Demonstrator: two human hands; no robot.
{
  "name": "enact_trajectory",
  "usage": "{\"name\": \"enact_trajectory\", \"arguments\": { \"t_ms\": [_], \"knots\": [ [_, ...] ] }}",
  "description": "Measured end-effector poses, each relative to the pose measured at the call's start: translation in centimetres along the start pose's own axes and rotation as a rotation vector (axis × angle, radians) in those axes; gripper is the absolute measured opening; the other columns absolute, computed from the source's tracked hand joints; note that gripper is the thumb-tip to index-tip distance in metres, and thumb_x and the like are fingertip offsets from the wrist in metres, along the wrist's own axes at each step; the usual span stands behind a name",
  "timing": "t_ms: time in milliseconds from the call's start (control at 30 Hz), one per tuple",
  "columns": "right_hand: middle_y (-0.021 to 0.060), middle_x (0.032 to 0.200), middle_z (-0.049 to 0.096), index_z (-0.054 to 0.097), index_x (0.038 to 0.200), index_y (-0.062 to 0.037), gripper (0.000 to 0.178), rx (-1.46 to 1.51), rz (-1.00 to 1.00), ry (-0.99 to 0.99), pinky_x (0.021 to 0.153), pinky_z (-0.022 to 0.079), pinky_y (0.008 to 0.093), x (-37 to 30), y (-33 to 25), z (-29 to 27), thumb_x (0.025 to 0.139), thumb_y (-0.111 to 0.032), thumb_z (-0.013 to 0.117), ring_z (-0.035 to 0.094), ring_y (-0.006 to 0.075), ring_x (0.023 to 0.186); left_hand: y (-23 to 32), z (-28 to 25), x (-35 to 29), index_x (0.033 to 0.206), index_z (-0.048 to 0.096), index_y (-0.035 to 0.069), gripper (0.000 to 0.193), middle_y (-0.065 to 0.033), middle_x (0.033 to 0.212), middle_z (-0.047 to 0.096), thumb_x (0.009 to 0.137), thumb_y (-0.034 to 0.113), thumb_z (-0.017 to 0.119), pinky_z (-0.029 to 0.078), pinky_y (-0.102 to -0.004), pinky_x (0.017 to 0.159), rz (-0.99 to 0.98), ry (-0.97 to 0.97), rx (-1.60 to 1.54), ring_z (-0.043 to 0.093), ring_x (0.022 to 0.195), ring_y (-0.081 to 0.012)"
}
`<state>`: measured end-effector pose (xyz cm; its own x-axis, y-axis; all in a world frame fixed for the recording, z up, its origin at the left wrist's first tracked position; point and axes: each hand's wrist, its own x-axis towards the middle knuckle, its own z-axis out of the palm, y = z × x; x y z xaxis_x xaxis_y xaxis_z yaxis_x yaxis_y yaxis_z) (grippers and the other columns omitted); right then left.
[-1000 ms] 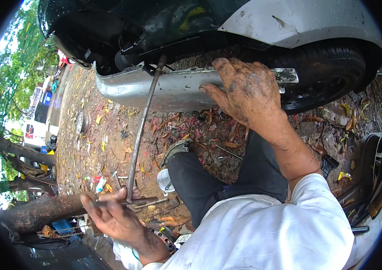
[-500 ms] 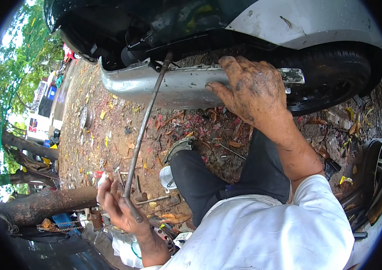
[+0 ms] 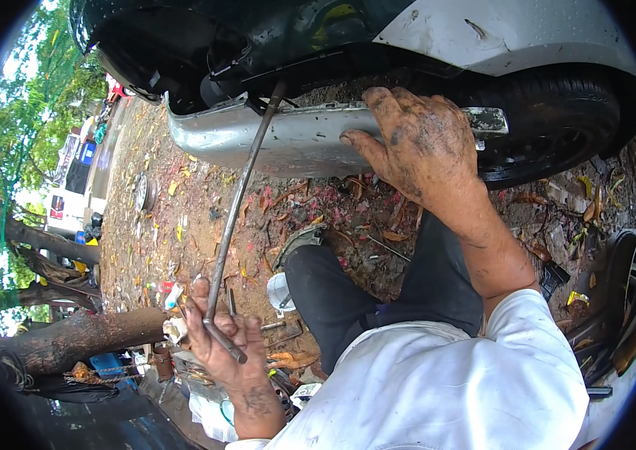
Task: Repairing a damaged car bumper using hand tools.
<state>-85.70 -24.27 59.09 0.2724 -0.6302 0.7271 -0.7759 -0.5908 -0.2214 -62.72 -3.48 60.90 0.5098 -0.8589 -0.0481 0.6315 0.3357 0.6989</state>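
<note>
Silver panel (image 3: pixel 307 142) held its spot, upper centre. Bent metal bar (image 3: pixel 242 191) slanted from upper centre to lower left. My right hand (image 3: pixel 427 150) stayed clamped over the panel's edge; my left hand (image 3: pixel 222 363) had spread wider, bar across it.

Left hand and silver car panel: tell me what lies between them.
The head view shows the long metal bar spanning the stretch from the left hand to the silver car panel, with leaf-littered ground beneath it.
</note>
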Motion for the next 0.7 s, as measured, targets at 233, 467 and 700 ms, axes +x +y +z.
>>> {"name": "enact_trajectory", "arguments": {
  "t_ms": [233,467,700],
  "knots": [
    [0.0118,0.077,0.064,0.059,0.091,-0.0038,0.032,-0.01,0.03,-0.029,0.069,0.051,0.0374,0.2,0.1,-0.3,0.076,-0.031,0.068,0.065,0.0263,0.07,1.4,-4.9,-2.0,0.105,0.055,-0.004,0.065,-0.0156,0.071,0.059,0.09,0.058,0.04,0.052,-0.0414,0.07,0.434,-0.19,1.114,0.063,0.066,-0.0279],
    [0.0124,0.081,0.064,0.059,0.097,-0.0036,0.036,0.007,0.041,-0.056,0.07,0.05,0.0385,0.0,0.3,-0.1,0.076,-0.032,0.068,0.065,0.0281,0.073,2.8,1.6,0.4,0.109,0.052,-0.007,0.051,-0.0132,0.08,0.059,0.078,0.028,0.073,0.05,-0.0348,0.064,1.11,-0.324,1.964,0.06,0.07,-0.0255],
    [0.0129,0.081,0.065,0.058,0.098,-0.0036,0.038,-0.01,0.007,-0.063,0.068,0.049,0.0389,0.2,-0.4,-0.1,0.075,-0.032,0.069,0.064,0.0287,0.073,-0.5,0.9,-0.1,0.134,0.034,0.0,0.055,-0.0166,0.075,0.062,0.096,0.039,0.042,0.049,-0.0292,0.039,-0.066,-0.121,0.068,0.058,0.049,-0.0209]
  ]
}}
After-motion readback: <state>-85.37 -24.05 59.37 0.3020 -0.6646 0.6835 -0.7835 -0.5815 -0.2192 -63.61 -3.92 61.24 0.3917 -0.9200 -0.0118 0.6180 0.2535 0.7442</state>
